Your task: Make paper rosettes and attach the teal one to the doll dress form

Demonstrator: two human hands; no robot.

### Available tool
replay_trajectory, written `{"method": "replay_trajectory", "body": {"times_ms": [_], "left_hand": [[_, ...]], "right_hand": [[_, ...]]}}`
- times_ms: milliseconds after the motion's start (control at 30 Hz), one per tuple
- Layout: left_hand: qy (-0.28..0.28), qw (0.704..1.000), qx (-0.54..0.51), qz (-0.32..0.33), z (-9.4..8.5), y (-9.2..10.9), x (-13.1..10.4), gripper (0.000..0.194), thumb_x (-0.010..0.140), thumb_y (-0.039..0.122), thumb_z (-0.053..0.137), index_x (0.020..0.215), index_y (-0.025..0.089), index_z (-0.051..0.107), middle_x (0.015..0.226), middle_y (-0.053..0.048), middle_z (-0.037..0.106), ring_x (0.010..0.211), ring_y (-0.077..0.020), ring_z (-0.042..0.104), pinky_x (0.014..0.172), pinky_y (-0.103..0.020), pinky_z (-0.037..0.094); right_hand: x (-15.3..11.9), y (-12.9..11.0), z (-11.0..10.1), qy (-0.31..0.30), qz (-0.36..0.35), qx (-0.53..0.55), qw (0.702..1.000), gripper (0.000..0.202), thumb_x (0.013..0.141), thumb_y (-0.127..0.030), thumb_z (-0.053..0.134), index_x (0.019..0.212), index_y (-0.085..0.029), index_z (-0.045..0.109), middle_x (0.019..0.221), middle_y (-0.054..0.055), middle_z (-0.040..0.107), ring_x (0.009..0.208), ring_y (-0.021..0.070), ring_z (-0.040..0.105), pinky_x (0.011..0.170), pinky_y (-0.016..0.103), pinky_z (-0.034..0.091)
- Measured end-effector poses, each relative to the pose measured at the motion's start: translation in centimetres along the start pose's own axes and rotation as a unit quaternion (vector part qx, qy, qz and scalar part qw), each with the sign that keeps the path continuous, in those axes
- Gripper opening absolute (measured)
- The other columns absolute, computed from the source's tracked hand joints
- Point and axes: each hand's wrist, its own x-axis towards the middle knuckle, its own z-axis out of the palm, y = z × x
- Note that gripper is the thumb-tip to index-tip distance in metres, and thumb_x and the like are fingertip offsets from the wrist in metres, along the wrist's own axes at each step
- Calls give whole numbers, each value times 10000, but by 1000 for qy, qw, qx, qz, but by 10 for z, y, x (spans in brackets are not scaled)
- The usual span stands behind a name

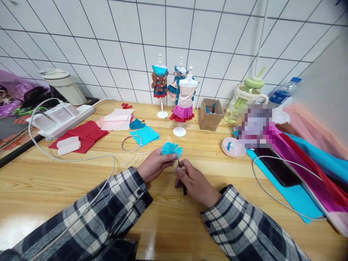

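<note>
My left hand [156,164] pinches a bright blue, fringed piece of crepe paper [170,148] between thumb and fingers, its frilly edge fanned out at the top. Closed around a slim tool with a metal tip and black end [185,190], my right hand [194,179] is just right of and below the paper. The tip points up at the paper's lower edge; whether it touches is too small to tell. Beyond my hands lie a flat blue sheet [145,135] and a coiled ring of pale cord [131,143].
Three small dress forms, including the front one [185,96], stand near the tiled wall. A cardboard box [211,115], pink bowl [233,148] and drink jug [239,99] are to the right. Colored sheets and a phone [277,167] lie farther right. A power strip [65,121] and cable sit left.
</note>
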Motion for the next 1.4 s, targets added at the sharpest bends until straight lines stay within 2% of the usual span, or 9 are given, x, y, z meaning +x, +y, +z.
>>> {"method": "replay_trajectory", "body": {"times_ms": [300, 500, 600, 767, 1067, 1400], "left_hand": [[-18, 1000, -1, 16, -1, 0, 1, 282, 647, 237, 837, 849, 157, 657, 826, -7, 674, 738, -107, 607, 705, -226, 479], [-5, 1000, -1, 6, -1, -1, 0, 289, 623, 234, 846, 847, 132, 695, 884, -36, 700, 816, -126, 635, 787, -235, 493], [-6, 1000, -1, 3, -1, -1, 0, 289, 620, 230, 846, 851, 132, 701, 881, -34, 702, 805, -123, 638, 777, -231, 496], [-17, 1000, -1, 2, -1, 1, 0, 301, 623, 225, 845, 867, 132, 697, 887, -33, 704, 797, -117, 643, 769, -226, 500], [3, 1000, 4, 9, 3, 0, -1, 306, 612, 212, 849, 871, 134, 705, 875, -26, 710, 792, -126, 651, 776, -243, 504], [-19, 1000, 6, 16, 3, 1, -1, 252, 644, 181, 830, 857, 129, 706, 870, -26, 704, 782, -113, 641, 776, -239, 492]], "right_hand": [[1, -2, 0, 14, 9, 29, 999, 243, 973, -475, 368, 983, -240, 426, 603, -46, 625, 483, 122, 544, 482, 232, 407], [1, -2, -2, 30, 12, 24, 999, 234, 938, -466, 460, 1016, -246, 476, 694, -23, 689, 498, 114, 554, 490, 224, 415], [0, -2, -3, 26, 26, 35, 999, 237, 923, -465, 487, 1029, -253, 482, 704, -21, 704, 480, 113, 551, 490, 227, 426], [0, -4, -2, 25, 18, 44, 999, 212, 936, -445, 473, 1015, -248, 475, 708, -18, 712, 482, 107, 557, 497, 221, 419], [-2, -7, -3, 22, -6, 19, 1000, 218, 946, -409, 478, 1065, -227, 498, 744, 0, 728, 574, 125, 606, 555, 236, 431], [0, -3, -2, 12, -19, 29, 999, 180, 959, -382, 453, 1042, -228, 494, 731, -10, 715, 533, 113, 581, 557, 241, 423]]}}
